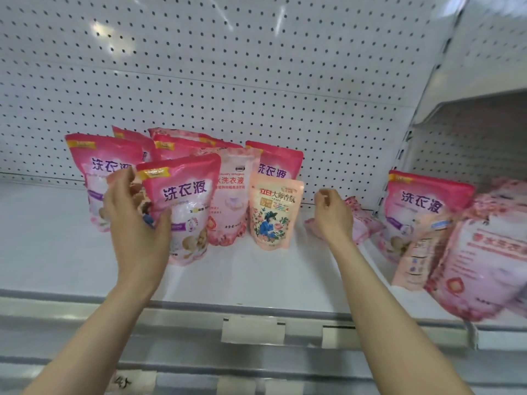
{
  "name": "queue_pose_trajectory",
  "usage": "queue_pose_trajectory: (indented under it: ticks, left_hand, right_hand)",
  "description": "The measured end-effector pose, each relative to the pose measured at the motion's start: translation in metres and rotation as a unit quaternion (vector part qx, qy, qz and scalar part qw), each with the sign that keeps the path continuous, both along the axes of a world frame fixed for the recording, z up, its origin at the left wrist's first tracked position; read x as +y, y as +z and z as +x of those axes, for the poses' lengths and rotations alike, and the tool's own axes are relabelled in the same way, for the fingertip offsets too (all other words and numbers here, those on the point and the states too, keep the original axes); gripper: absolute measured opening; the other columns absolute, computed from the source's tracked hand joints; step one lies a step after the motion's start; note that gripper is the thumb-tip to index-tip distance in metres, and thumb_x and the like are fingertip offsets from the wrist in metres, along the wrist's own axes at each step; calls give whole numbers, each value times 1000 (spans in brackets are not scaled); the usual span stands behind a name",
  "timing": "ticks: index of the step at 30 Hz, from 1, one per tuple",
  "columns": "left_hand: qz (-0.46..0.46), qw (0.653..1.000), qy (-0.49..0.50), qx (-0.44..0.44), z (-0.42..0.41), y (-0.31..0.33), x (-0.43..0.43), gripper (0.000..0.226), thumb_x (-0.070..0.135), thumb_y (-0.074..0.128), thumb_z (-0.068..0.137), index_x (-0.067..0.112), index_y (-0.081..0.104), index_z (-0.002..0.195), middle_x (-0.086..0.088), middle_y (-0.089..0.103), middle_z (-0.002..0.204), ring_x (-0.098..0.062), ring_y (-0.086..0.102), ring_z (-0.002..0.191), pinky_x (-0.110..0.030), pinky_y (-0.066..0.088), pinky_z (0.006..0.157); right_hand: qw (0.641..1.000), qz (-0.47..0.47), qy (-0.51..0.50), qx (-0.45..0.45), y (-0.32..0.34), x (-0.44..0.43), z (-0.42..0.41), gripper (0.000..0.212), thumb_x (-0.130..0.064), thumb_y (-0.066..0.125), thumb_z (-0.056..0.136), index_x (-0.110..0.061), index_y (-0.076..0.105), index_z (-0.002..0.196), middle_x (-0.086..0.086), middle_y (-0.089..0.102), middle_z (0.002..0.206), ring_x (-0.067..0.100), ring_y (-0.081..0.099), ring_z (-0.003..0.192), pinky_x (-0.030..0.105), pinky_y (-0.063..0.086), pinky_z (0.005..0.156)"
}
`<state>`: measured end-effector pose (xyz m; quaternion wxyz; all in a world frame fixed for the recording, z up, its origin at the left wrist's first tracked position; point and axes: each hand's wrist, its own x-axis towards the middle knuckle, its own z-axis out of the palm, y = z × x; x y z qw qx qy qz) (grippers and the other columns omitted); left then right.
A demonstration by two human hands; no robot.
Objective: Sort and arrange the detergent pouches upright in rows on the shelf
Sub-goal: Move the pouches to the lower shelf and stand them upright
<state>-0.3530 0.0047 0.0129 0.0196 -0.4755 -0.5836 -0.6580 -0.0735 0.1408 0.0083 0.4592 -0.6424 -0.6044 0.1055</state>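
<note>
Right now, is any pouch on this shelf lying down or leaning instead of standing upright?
Yes. A pink floral pouch lies flat on the shelf behind the right hand. Further right, a peach pouch and a pale pink pouch lean askew against a dark pink pouch.

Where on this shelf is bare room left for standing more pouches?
Bare shelf lies left of the left hand, and along the front edge between both forearms. Crowded: the standing cluster centre-back and the leaning pile at right.
</note>
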Motion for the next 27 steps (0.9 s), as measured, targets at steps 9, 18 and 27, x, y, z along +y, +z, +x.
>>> queue_pose_trajectory:
  ticks: [9,18,27]
  left_hand:
    - [-17,973,-120,194,50,-39,6,46,-5,64,81,16,60,122,-2,50,125,-9,43,118,-5,27,99]
    - [-62,921,-263,279,109,-48,35,39,4,66,83,22,65,118,3,58,122,-12,50,113,-22,39,91]
    - [-118,877,-341,316,122,-52,41,28,39,59,91,32,65,118,12,62,119,-9,58,105,-28,48,88]
  right_hand:
    - [936,-228,43,-264,-45,-16,52,47,-43,39,98,-18,49,136,11,56,135,34,53,120,46,48,95]
    - [943,-169,120,-260,-37,-102,48,37,-18,48,95,-36,66,122,5,70,119,31,61,109,34,49,89]
    - [927,-265,176,-200,12,-105,51,46,-59,47,95,-24,76,103,-3,74,85,17,67,86,33,51,84]
